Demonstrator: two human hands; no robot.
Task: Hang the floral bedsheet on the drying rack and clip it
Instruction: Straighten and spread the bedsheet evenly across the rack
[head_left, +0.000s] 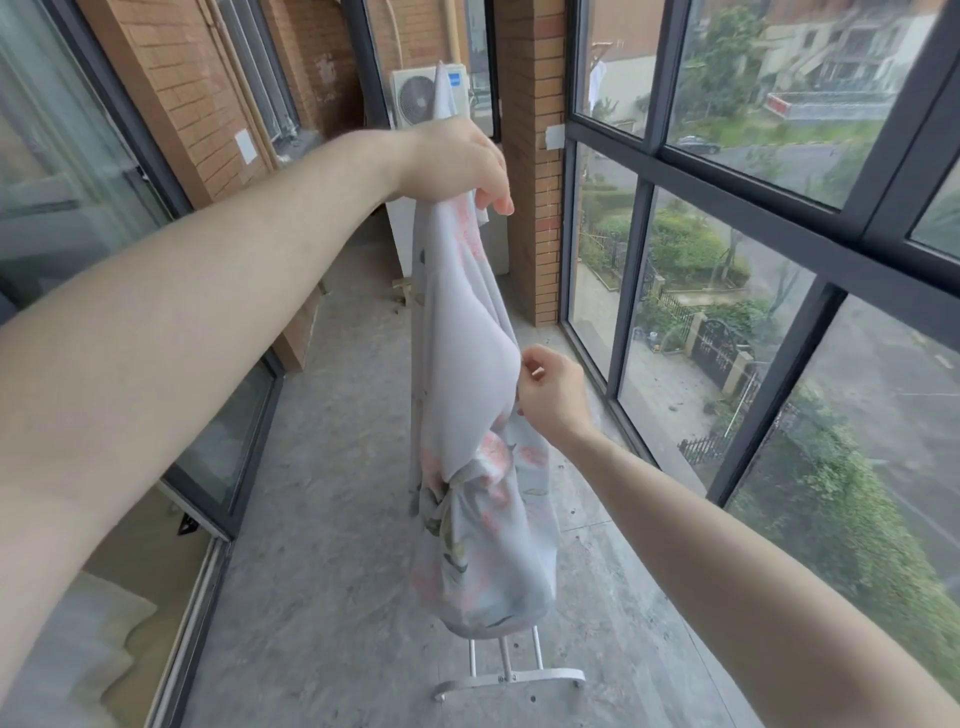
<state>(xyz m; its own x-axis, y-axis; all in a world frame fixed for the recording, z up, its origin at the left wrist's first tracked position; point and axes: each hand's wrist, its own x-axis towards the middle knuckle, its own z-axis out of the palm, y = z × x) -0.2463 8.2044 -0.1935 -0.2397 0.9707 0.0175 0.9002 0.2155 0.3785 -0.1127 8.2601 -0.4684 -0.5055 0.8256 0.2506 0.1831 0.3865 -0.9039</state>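
Observation:
The floral bedsheet (467, 395), pale grey with pink flowers, hangs bunched in a long drape down the middle of the view. My left hand (462, 161) grips its upper part, held high and far out. My right hand (550, 389) is lower, at the sheet's right edge, with fingers curled and pinching the fabric. The drying rack (511, 675) shows only as a white metal foot and thin uprights below the sheet's bottom; the rest is hidden behind the cloth. No clips are visible.
I stand on a narrow balcony with a grey concrete floor (337, 519). Tall dark-framed windows (649, 182) run along the right, sliding glass doors (218, 457) along the left. An air-conditioner unit (410, 98) and a brick pillar (530, 156) stand at the far end.

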